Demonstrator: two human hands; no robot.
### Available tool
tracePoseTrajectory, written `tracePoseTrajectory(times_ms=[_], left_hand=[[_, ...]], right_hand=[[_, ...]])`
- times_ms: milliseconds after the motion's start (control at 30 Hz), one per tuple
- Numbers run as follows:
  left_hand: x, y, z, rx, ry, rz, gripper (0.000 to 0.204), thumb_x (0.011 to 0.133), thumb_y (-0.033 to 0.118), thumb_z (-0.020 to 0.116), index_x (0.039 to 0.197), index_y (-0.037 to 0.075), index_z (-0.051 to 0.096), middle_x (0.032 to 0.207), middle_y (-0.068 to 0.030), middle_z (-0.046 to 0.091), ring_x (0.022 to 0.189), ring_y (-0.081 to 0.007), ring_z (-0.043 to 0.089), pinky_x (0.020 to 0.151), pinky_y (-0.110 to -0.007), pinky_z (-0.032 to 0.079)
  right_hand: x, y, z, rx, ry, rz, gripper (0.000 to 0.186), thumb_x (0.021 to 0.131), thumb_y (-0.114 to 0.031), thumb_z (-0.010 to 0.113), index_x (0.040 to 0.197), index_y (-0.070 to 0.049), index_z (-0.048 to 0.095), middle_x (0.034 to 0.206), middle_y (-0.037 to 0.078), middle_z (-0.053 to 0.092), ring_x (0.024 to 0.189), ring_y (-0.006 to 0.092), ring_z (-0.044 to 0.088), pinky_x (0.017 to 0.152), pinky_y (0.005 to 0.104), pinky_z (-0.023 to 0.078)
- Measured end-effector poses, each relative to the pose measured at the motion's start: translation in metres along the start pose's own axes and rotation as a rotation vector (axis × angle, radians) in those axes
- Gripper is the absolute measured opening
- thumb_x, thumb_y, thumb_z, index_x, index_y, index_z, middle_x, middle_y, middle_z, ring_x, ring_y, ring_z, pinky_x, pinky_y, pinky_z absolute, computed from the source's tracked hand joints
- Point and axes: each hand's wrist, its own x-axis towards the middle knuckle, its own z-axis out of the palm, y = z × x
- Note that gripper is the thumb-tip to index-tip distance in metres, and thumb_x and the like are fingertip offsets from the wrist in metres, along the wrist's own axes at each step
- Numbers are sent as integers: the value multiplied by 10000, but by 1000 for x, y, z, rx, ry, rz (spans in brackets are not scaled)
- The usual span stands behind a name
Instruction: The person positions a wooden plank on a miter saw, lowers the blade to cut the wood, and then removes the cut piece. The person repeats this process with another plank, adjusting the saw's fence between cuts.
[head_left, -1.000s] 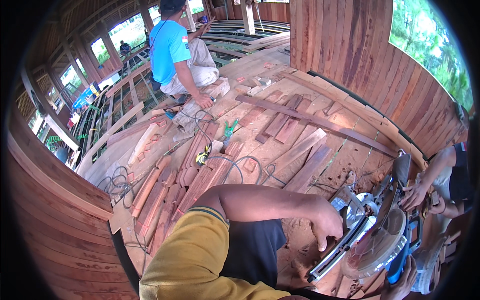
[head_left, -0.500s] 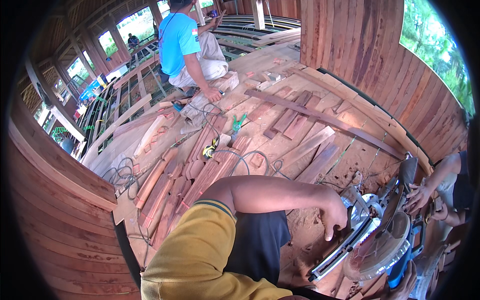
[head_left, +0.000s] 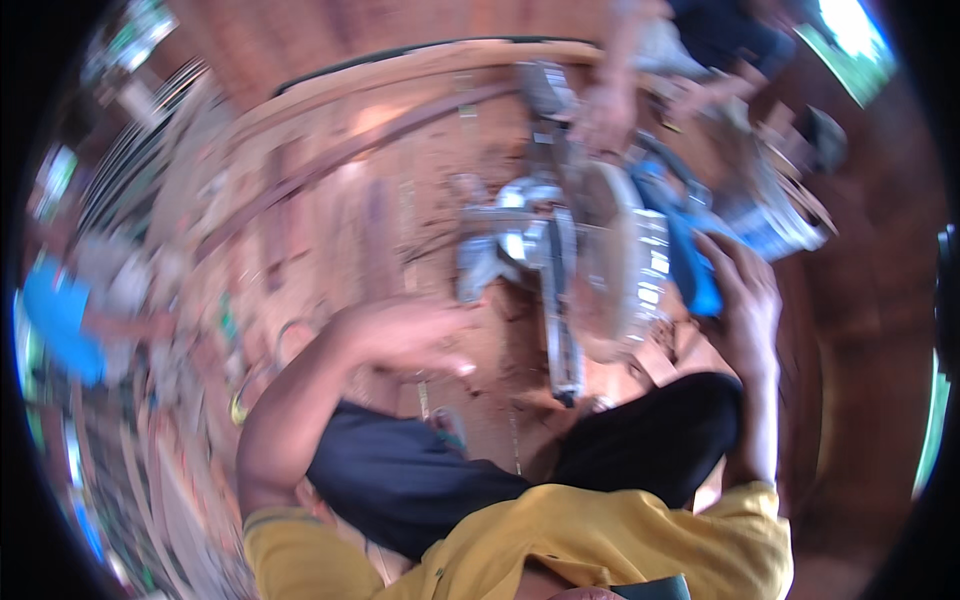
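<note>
- The right hand (head_left: pixel 745 300) is laid on the blue handle (head_left: pixel 695 270) of the miter saw (head_left: pixel 590 260), with the fingers closed around it.
- The left hand (head_left: pixel 405 335) is held loose above the wooden floor (head_left: pixel 330 220), grasping nothing; the picture is blurred.
- No board under the blade can be made out, so the cutting is judged as not yet begun.
- Another person's hand (head_left: pixel 605 115) is seen behind the saw.
</note>
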Motion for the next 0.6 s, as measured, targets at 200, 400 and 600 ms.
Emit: tracePoseTrajectory(times_ms=[200,400,600], left_hand=[[-8,19,-12,-22,30,40,776,967,544,694,1469,-22,522,1352,-275,625,1298,-433,587,1089,-472,473],[-8,15,-10,13,16,2,779,965,538,700,1473,-23,517,1297,-275,635,1224,-443,618,1027,-483,501],[-9,22,-12,42,23,-9,767,969,535,695,1474,-15,521,1281,-255,641,1201,-431,625,1021,-478,502]], right_hand=[[7,-4,-4,64,11,-24,767,689,-166,885,1411,-127,631,1356,82,660,1183,332,649,997,465,513],[2,0,-7,78,-66,-39,887,682,-172,891,1506,-142,564,1453,118,598,1262,373,602,1055,496,475],[-17,3,-1,130,-240,-54,1047,724,-244,925,1626,-186,397,1636,151,419,1455,396,456,1179,577,348]])
